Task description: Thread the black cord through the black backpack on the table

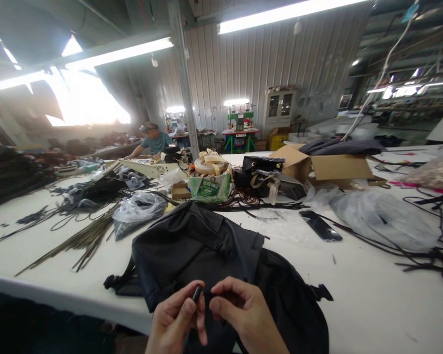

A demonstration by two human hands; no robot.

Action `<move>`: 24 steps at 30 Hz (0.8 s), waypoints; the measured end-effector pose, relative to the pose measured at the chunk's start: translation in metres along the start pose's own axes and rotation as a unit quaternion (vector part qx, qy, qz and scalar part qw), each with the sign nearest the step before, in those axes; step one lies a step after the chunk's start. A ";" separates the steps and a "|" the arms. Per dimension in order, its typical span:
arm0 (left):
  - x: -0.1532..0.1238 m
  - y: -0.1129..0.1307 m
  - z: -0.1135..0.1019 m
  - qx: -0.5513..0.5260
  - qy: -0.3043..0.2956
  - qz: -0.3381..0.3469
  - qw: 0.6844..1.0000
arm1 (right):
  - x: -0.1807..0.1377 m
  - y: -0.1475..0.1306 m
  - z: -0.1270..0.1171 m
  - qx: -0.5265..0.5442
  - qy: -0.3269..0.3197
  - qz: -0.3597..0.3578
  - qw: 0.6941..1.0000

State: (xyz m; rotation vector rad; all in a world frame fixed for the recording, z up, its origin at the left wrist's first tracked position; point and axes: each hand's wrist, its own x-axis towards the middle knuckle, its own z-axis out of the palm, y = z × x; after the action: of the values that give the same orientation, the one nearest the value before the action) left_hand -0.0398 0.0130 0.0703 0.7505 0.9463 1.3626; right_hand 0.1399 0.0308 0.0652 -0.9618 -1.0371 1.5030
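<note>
My left hand [177, 317] is closed in a pinch on a small black cord end [197, 293] that points up and to the right. My right hand [239, 309] is closed too, its fingertips pinching the same dark piece just right of the left hand. Both hands hover at the bottom centre, over a black backpack [214, 250] that lies flat on the white table [372, 300]. The backpack's straps stick out at its left and right sides.
Behind the backpack lie a clear plastic bag [138, 209], a bundle of thin sticks [83, 241], a green box of beige webbing rolls [209, 184], black bags, a cardboard box [325, 167] and loose black cords [424, 255]. A person in a teal shirt [153, 140] sits far back left.
</note>
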 end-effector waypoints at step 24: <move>0.000 -0.020 -0.007 0.073 0.034 0.038 0.996 | 0.007 -0.014 -0.008 -0.009 0.045 -0.021 0.999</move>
State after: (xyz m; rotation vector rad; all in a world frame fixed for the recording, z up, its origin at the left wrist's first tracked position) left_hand -0.0366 0.0106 0.0493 0.8623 1.0894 1.4046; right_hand 0.1504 0.0403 0.0755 -1.0062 -1.0027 1.4062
